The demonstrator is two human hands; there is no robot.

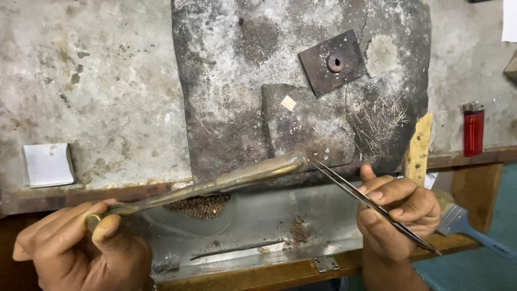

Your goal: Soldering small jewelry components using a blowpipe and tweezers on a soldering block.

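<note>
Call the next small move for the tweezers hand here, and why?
Probably ease the tweezers tip a touch further up and left onto the tiny bright pieces. The right hand pinches the tweezers with the tip close below those specks on the dark block, and the left hand holds the brass blowpipe with its nozzle right beside them. Contact can't be judged.

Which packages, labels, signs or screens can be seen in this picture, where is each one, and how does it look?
Small white box or folded paper packet: far left on the grey bench top, squarish, plain white with grey smudges.
White paper sheet: top right corner, cut off by the frame, plain white.
Red lighter: upright at the right bench edge, no label can be made out.
No signs or screens are in view.
</note>
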